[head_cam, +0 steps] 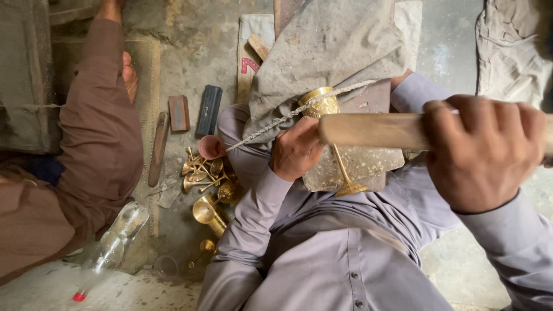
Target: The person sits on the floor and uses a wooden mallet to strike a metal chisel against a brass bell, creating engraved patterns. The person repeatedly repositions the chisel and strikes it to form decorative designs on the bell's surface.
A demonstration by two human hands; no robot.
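Left hand steadies brass goblet — right hand grips stick.

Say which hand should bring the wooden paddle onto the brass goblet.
Likely the right hand: it grips the flat wooden paddle above the golden brass goblet, which the left hand steadies.

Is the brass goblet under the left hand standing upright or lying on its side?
Lying on its side. The goblet rests across the lap, cup toward the cloth, foot toward the body, left hand steadying it.
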